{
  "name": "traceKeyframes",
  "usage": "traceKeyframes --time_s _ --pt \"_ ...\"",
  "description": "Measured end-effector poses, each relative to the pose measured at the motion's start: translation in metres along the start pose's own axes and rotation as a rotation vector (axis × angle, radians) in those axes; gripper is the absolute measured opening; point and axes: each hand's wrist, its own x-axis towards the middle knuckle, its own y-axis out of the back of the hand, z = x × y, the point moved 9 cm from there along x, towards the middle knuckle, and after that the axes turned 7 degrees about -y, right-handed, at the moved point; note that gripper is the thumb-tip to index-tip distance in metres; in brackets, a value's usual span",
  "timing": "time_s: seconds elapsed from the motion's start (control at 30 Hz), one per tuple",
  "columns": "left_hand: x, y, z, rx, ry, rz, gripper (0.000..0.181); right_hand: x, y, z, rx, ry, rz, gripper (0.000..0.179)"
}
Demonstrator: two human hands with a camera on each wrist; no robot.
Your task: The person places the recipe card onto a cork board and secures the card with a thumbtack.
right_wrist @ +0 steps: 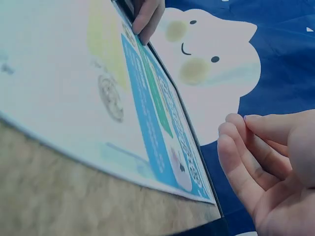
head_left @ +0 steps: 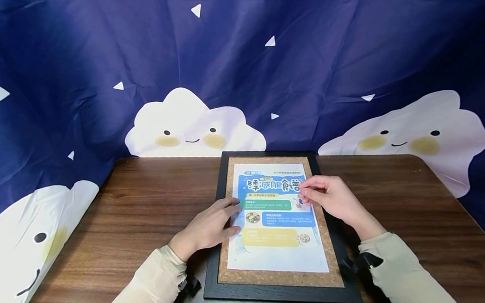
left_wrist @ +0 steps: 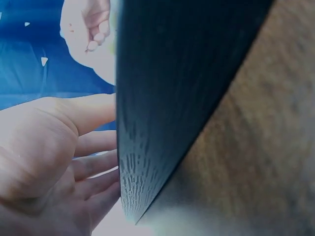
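Poster [head_left: 276, 216]: one, on one cork frame [head_left: 275, 279]; two hands [head_left: 208, 227] touching.

Table [head_left: 106, 234]: dark wood grain, smooth, slight sheen. Frame [head_left: 276, 295]: black wood, matt, grain visible in the left wrist view. Board [head_left: 328, 253] inside it: cork, rough and speckled. Poster [head_left: 278, 256]: smooth printed paper, faintly glossy. Backdrop [head_left: 344, 48]: soft creased cloth, matt. Sleeves [head_left: 150, 287]: beige knit fabric.

Behind, hung a dark-blue curtain [head_left: 324, 49] printed with smiling white clouds [head_left: 191, 127] and small white triangles [head_left: 270, 41]; below, stretched a brown wood-grain table [head_left: 125, 214].
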Motion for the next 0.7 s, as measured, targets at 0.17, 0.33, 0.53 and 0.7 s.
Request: traceKeyframes --time_s 0.17,0.33,0.53,0.7 --pt "-0.001 -0.001 -0.001 -0.010 0.002 -0.019 0.052 0.010 -0.007 -0.001 -0.013 -0.024 -0.003 0.020" --pt "0.000 -0.002 -0.002 -0.014 -0.002 -0.033 0.053 0.022 -0.013 -0.007 -0.018 -0.015 -0.014 0.020" --pt "0.000 -0.001 -0.004 -0.028 -0.005 -0.049 0.051 0.037 -0.023 -0.011 0.030 -0.005 -0.042 0.020" --pt "0.000 0.000 -0.004 -0.029 -0.012 -0.054 0.051 0.046 -0.031 -0.012 0.079 -0.036 -0.058 0.022"
